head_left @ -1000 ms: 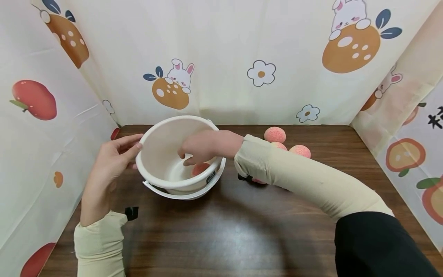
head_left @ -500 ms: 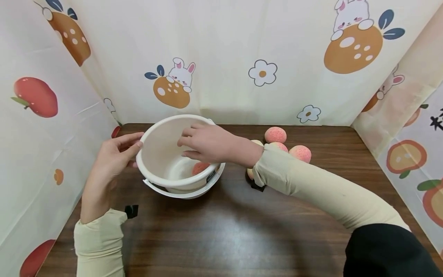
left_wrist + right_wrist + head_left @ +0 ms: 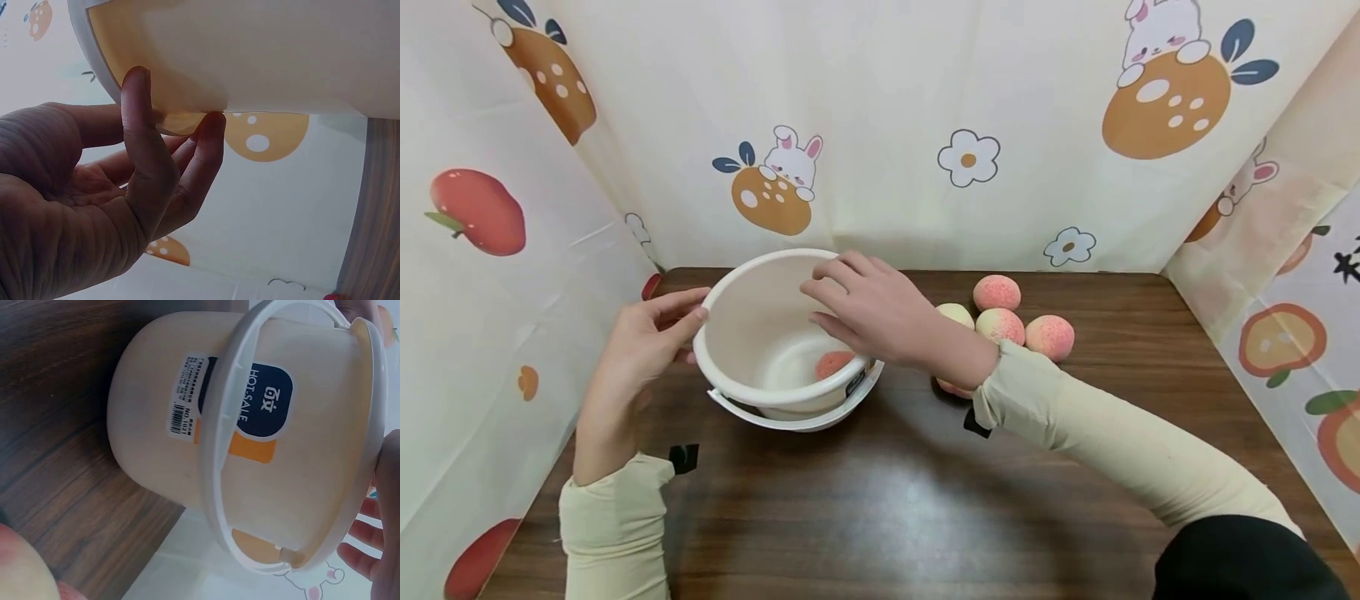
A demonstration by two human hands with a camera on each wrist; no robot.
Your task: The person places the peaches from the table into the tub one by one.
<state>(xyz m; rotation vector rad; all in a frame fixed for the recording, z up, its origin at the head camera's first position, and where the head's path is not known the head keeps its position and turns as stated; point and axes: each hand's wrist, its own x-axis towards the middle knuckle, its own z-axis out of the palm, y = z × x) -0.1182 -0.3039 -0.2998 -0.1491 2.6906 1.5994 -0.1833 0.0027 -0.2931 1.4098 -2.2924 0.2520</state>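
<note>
A white bucket (image 3: 760,325) stands on the brown table with its handle lowered toward the near side; one pink peach (image 3: 833,363) lies at its bottom. At the bucket's left rim, my left hand (image 3: 643,350) grips the edge between thumb and fingers; the left wrist view shows those fingers (image 3: 150,156) against the rim. My right hand (image 3: 876,308) is over the bucket's right rim, fingers loosely bent, holding nothing. In the right wrist view the bucket's labelled side (image 3: 269,400) faces the camera, with the right hand (image 3: 381,537) beside the rim.
Several pink and pale yellow peaches (image 3: 1050,337) sit on the table (image 3: 880,500) right of the bucket, some partly behind my right wrist. A printed curtain (image 3: 887,100) encloses the table's back and sides.
My right hand has risen out of the bucket and moved right, leaving the peach inside. More of the peaches on the table show. My left hand has stayed on the rim.
</note>
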